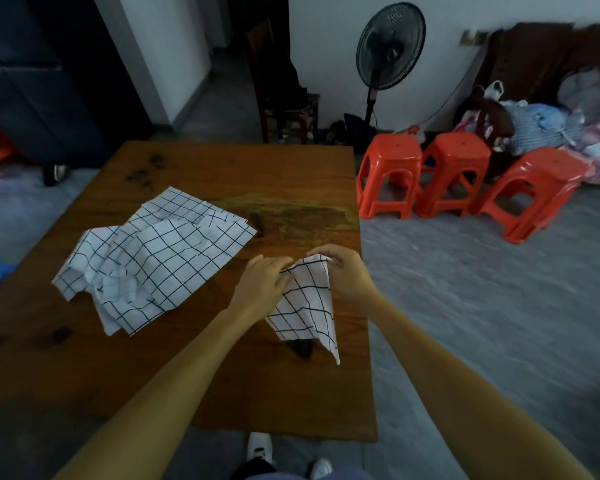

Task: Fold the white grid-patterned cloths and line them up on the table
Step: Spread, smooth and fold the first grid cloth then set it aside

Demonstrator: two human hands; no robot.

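A white cloth with a black grid [307, 306] hangs over the right part of the brown wooden table [194, 382]. My left hand [262, 285] grips its upper left edge. My right hand [340, 268] pinches its top right corner. The cloth droops in a loose fold, and its lowest tip reaches down toward the table. A crumpled heap of more white grid-patterned cloths [153, 258] lies unfolded on the left half of the table, apart from both hands.
Three red plastic stools [451, 174] stand on the grey floor right of the table. A black standing fan [388, 50] and a pile of bundled fabrics [551, 123] are behind them. A wooden chair [288, 112] stands beyond the table's far edge.
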